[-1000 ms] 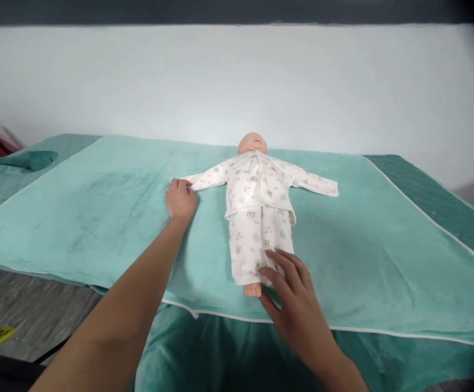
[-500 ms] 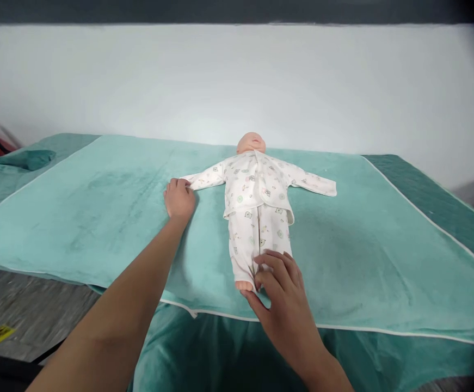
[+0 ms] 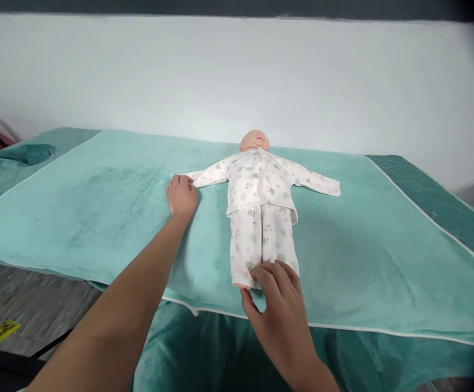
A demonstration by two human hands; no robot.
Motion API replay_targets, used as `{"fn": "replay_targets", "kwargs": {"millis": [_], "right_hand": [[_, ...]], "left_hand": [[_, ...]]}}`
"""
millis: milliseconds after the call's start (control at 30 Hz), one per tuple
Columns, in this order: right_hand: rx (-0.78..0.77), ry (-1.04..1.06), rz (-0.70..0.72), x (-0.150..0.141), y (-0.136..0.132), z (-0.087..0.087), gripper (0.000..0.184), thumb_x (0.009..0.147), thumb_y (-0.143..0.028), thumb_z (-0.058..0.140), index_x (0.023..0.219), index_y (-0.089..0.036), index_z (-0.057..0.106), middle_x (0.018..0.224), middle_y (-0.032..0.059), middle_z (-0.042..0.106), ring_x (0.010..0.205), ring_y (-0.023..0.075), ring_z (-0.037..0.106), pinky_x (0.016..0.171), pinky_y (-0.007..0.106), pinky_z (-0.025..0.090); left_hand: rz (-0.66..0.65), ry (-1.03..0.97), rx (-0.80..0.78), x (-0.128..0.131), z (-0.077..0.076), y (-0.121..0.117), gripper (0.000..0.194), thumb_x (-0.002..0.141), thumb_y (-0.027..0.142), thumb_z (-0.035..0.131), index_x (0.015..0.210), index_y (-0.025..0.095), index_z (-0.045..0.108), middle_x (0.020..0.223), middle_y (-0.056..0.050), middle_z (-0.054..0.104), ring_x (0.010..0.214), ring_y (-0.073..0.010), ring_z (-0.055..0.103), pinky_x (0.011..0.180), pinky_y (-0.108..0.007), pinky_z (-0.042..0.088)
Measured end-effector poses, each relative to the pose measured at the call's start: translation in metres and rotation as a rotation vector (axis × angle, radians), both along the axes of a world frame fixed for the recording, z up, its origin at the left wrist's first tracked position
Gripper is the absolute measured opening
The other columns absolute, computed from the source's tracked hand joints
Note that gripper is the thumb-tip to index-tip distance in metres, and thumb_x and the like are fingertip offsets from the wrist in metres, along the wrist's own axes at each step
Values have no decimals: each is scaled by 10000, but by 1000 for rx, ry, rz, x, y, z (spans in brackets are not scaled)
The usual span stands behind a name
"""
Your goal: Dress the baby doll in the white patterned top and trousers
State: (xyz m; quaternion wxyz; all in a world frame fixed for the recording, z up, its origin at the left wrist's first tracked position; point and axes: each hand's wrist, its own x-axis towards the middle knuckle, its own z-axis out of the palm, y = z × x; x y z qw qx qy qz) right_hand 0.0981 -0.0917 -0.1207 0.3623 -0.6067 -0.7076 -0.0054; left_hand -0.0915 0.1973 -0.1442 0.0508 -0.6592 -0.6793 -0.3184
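Observation:
A baby doll (image 3: pixel 254 141) lies on its back, dressed in a white printed jacket (image 3: pixel 248 182) and matching trousers (image 3: pixel 247 234). Its arms are spread wide. My left hand (image 3: pixel 182 195) is closed on the cuff of the sleeve at the left, fingers curled over its end. At the lower end of the trousers, my right hand (image 3: pixel 279 305) has thumb and fingertips at the hem of the left-hand trouser leg, with the cloth between them. A sliver of the doll's foot shows under that hem. The other leg's end is hidden behind my right hand.
A light green padded cover (image 3: pixel 363 245) spreads under the doll, its white-piped front edge hanging near me. Darker green fabric (image 3: pixel 444 201) borders it, with a folded green cloth (image 3: pixel 24 154) at far left. A white wall (image 3: pixel 220 76) stands behind.
The hem of the left-hand trouser leg now covers more of the foot, and the trouser legs look straighter. My right hand has shifted slightly toward me. The left hand keeps its hold on the cuff.

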Motion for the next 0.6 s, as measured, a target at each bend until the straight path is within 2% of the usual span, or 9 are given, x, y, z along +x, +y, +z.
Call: {"fn": "replay_targets", "kwargs": {"millis": [133,300,467,600], "right_hand": [[-2,39,-12,-3,0,2,174,880,-140,606,1000,-235,523,929,24,634,930,221,604,1016,457,396],[-17,57,-9,-4,-1,-2,172,893,-116,569,999,-244,524,919,14,644,905,215,610,985,442,402],[38,108,-9,-5,3,-5,142,911,-98,552,923,-233,509,844,-7,623,825,178,597,964,408,404],[87,120,1,-7,7,-5,149,923,-92,512,897,-236,539,853,-6,658,837,183,606,921,391,395]], "left_hand": [[0,6,0,0,0,0,243,879,138,456,1017,225,636,1146,-115,626,1107,-308,557,892,-441,421],[-2,11,8,0,0,-1,248,871,131,455,1014,216,640,1145,-114,632,1090,-310,562,883,-448,427],[3,21,3,0,-1,-1,239,870,138,464,1013,219,638,1147,-117,631,1093,-314,560,881,-450,424],[0,27,-1,0,-1,0,237,876,144,460,1016,221,635,1148,-117,628,1097,-316,558,887,-453,424]]}}
